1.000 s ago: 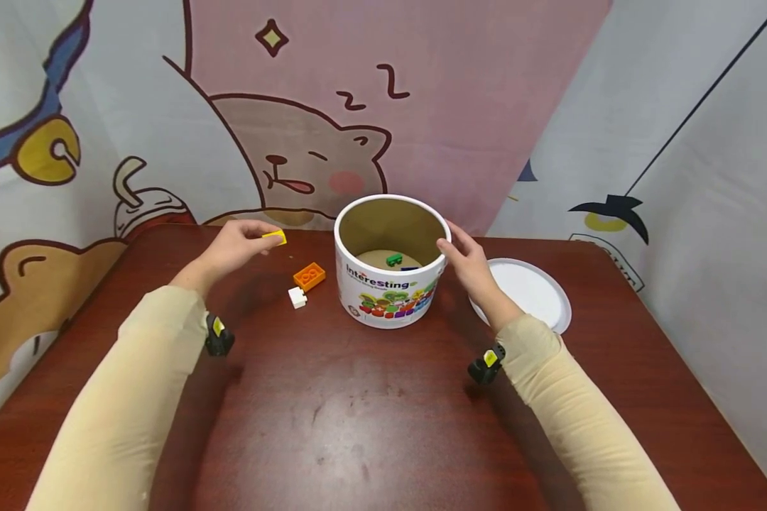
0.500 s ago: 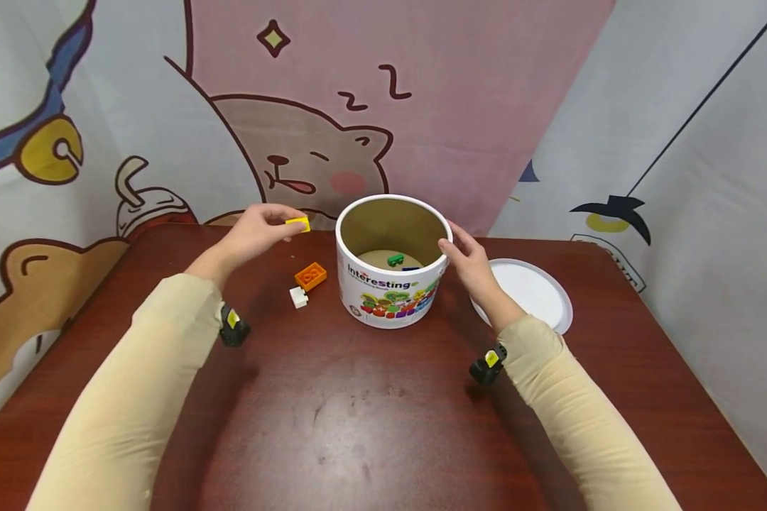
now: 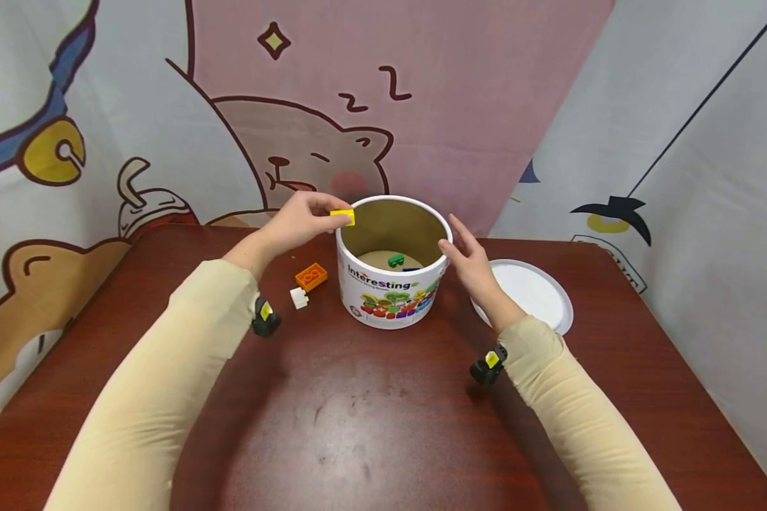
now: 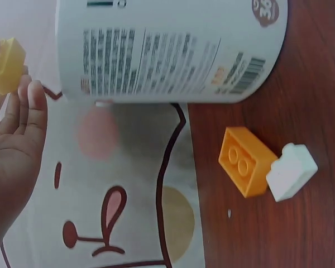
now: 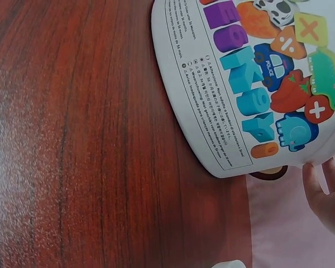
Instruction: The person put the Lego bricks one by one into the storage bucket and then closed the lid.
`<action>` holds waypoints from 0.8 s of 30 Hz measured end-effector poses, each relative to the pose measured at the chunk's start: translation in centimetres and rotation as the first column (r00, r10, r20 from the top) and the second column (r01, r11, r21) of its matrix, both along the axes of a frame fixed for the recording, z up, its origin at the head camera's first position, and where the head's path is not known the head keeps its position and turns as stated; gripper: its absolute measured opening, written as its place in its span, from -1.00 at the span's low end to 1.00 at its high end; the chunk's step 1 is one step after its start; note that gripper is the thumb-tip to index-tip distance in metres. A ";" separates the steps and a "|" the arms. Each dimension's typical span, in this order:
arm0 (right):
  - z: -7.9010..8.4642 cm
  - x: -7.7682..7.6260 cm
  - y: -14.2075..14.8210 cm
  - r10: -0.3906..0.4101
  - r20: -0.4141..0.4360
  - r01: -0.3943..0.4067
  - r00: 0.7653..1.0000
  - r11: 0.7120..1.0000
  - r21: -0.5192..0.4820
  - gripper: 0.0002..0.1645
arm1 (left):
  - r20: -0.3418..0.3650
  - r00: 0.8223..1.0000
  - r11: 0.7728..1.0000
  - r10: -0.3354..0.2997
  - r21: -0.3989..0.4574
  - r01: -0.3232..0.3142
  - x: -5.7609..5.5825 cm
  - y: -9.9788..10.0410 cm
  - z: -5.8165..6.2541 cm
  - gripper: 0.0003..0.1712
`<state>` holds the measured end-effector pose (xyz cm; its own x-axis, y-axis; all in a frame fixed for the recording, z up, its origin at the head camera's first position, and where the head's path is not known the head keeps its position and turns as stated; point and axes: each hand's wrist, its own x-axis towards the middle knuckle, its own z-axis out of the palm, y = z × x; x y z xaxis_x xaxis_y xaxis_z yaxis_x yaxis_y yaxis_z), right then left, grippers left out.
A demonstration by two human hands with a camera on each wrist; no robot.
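My left hand (image 3: 303, 221) pinches a yellow toy brick (image 3: 343, 216) between thumb and fingers at the left rim of a white bucket (image 3: 383, 298). In the left wrist view this brick (image 4: 8, 64) shows at the far left. My right hand (image 3: 469, 266) holds the bucket's right rim, its thumb over the edge and its fingers along the outside. In the right wrist view those fingers (image 5: 318, 190) lie by the bucket's printed wall. Inside the bucket, a green toy piece (image 3: 396, 261) and a dark blue one (image 3: 412, 269) lie on the bottom.
Left of the bucket, an orange brick (image 3: 311, 277) lies with its hollow side showing, beside a small white brick (image 3: 299, 297). A round white lid (image 3: 530, 291) lies to the right on the brown table (image 3: 358, 426). A printed curtain (image 3: 486, 92) hangs behind.
My left hand has carried the yellow brick to the right and slightly up, from beside the bucket to its rim. My right hand stays at the rim, and the bucket has not moved.
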<state>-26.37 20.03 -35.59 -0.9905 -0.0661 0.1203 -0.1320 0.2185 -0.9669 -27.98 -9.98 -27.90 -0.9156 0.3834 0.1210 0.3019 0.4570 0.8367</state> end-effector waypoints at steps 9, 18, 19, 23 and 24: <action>0.0 0.0 0.1 0.001 -0.016 -0.001 1.000 1.000 -0.001 -0.36 | -0.032 0.997 0.997 -0.075 -0.029 0.075 0.1 2.8 0.2 -0.65; -0.2 0.0 0.0 -0.001 -0.016 0.001 1.000 1.000 -0.001 -0.37 | -0.033 0.992 0.992 -0.120 -0.051 0.118 -0.5 5.1 0.3 -0.64; -0.2 0.0 0.0 -0.001 -0.016 0.001 1.000 1.000 -0.003 -0.37 | -0.032 0.992 0.991 -0.121 -0.053 0.119 -0.5 5.2 0.2 -0.64; -0.2 0.0 0.1 -0.001 -0.013 0.001 1.000 1.000 -0.001 -0.36 | -0.027 0.991 0.990 -0.135 -0.051 0.133 -0.7 5.5 0.0 -0.61; -0.2 0.0 0.1 -0.001 -0.013 0.001 1.000 1.000 -0.001 -0.36 | -0.024 0.990 0.990 -0.136 -0.045 0.135 -0.7 5.4 0.0 -0.60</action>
<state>-26.37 20.11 -35.74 -0.9890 -0.0650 0.1331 -0.1442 0.2179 -0.9652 -28.68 -4.58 -27.87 -0.8515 0.5091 0.1252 0.3854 0.4458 0.8079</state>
